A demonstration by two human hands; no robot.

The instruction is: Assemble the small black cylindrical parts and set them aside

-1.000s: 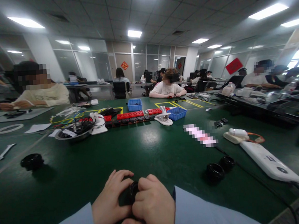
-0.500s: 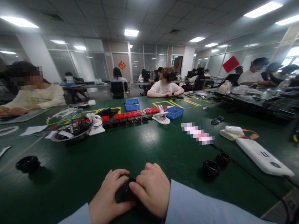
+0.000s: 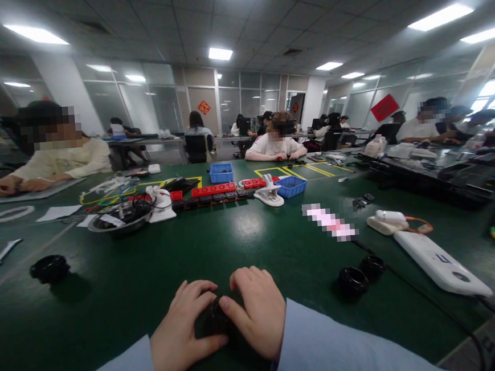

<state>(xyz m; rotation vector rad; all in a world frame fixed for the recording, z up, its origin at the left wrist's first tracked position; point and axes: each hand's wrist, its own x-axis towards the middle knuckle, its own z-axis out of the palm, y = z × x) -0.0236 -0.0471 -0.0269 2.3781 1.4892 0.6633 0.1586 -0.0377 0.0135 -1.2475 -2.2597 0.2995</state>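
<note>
Low in the head view, a black round part (image 3: 217, 316) stands between my two hands. My left hand (image 3: 184, 327) is wrapped round its left side, thumb near its lower edge and fingers over the top. My right hand (image 3: 260, 313) lies against its right side with the thumb on it and the fingers bent. The part's underside is in dark shadow. Two black rings (image 3: 353, 282) (image 3: 373, 266) lie to the right, and a similar black ring (image 3: 49, 269) lies far left.
A metal bowl (image 3: 124, 224) of cables, a white clamp (image 3: 269, 195), red-topped blocks (image 3: 213, 190) and blue bins (image 3: 291, 186) (image 3: 221, 172) stand further back. A white power bank (image 3: 440, 262) with a cable lies right. People sit around the table.
The fingers of my right hand have lifted and spread a little away from the black part. The whole view has shifted slightly, with the table things a little further right.
</note>
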